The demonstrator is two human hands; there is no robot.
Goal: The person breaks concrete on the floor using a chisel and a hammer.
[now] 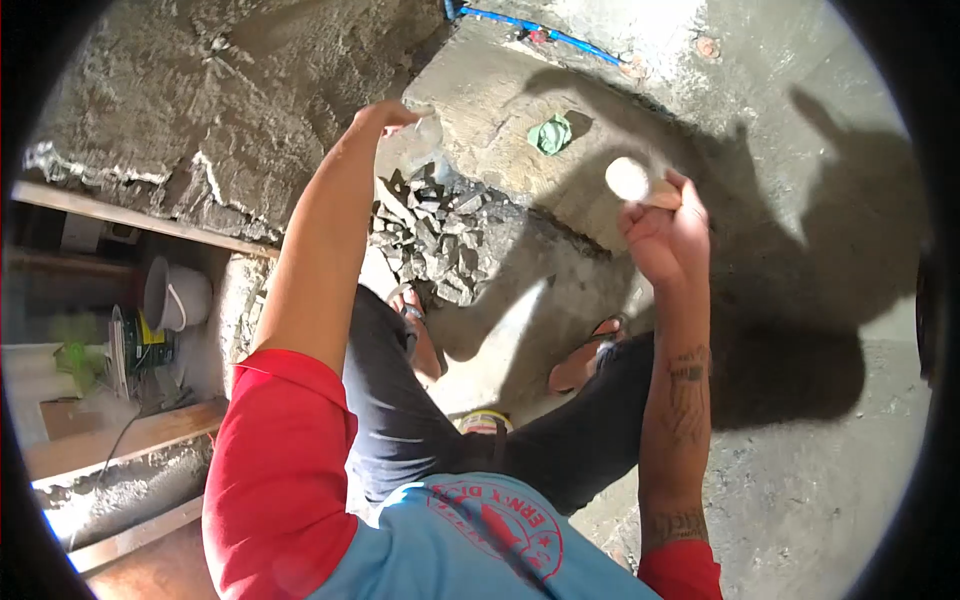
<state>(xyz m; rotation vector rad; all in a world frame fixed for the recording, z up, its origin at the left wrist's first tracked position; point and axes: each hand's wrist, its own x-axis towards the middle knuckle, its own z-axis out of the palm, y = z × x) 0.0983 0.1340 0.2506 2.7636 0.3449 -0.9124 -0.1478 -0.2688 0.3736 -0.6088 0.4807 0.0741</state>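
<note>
My right hand (665, 235) is closed on a round pale piece (628, 180), bright white on its lit face, with a tan part beside it; it looks like bread, but glare hides the detail. At the upper left my left hand (388, 117) is bent at the wrist, fingers pointing right, beside a see-through plastic bag (422, 142). Its fingers are closed at the bag's top edge. A crumpled green wrapper (550, 134) lies on the concrete slab (490, 95) between my hands.
Grey stone rubble (435, 235) is heaped before my feet. A blue pipe (540, 33) runs along the back. Left, below a ledge, stand a white bucket (178, 293) and other items. A yellow-rimmed tub (485, 422) is between my legs.
</note>
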